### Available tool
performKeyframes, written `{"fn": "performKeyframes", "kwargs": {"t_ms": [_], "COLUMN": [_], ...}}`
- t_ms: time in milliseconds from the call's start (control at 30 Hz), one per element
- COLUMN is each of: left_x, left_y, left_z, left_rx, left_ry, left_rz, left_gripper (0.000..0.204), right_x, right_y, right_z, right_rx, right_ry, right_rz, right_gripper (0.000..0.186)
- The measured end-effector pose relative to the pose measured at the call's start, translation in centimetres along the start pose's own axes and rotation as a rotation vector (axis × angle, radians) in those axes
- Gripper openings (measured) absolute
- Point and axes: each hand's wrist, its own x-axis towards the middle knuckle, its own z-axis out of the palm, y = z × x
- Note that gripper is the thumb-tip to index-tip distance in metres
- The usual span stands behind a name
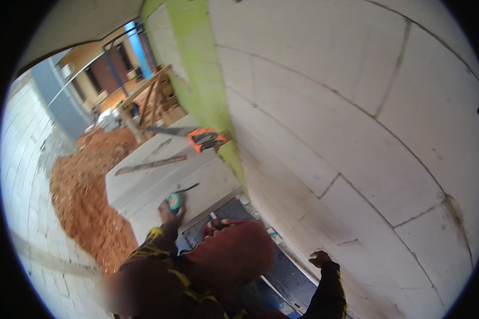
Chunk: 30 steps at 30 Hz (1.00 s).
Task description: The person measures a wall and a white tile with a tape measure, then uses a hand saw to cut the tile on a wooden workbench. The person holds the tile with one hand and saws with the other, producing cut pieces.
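My left hand [170, 213] is closed round a teal tape measure [174, 201] on top of large pale blocks [207, 183]. A short dark strap [189, 187] lies beside the tape measure. Farther off on the blocks rests a handsaw [205, 139] with an orange and black handle, its blade pointing left. Between saw and tape measure lies a long, narrow brownish strip [151, 165] whose kind I cannot make out. At the lower right, my right hand [319, 259] holds nothing visible, its fingers loosely bent and apart, close to the white block wall [324, 149].
Reddish soil [90, 204] is heaped left of the blocks. A wooden frame [146, 98] stands beyond them, near a green band [197, 64] on the wall. Below me is a dark blue surface [292, 276] with pale strips. My bent, maroon-clad leg [234, 252] fills the lower middle.
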Motion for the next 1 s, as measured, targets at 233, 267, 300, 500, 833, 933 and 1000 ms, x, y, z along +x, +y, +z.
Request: {"fn": "performKeyframes", "kwargs": {"t_ms": [233, 267, 300, 500, 833, 933, 1000], "left_x": [-4.1, -3.9, -3.4, 0.6, 7.4, 8.6, 7.8], "left_y": [-3.5, -3.1, -2.6, -3.6, 8.8, 23.1, 32.5], "left_z": [2.9, 2.5, 1.9, 3.8, -3.0, -10.0, -14.8], "left_rx": [0.125, 0.123, 0.138, 0.184, -0.351, -0.694, -0.792], "left_ry": [0.085, 0.022, 0.022, -0.153, -0.449, -0.605, -0.691], "left_rz": [0.042, -0.015, -0.042, -0.224, 0.266, 0.615, 0.923], "left_gripper": [0.095, 0.099, 0.102, 0.090, 0.068, 0.067, 0.069], "right_x": [0.2, -0.7, -1.0, -2.9, -3.4, -8.6, -13.1], "right_y": [2.7, 2.7, 2.1, -1.4, -25.3, -29.2, -30.2], "right_z": [2.2, 2.5, 2.9, 7.4, -12.0, -17.6, -19.7], "right_rx": [0.082, 0.109, 0.133, 0.171, 0.466, 0.777, 0.705], "right_ry": [-0.008, -0.009, -0.010, -0.026, 0.447, 0.656, 0.881], "right_rz": [0.008, 0.022, 0.052, -0.025, -1.027, -1.156, -1.257], "right_gripper": [0.040, 0.040, 0.040, 0.041, 0.036, 0.046, 0.058]}}
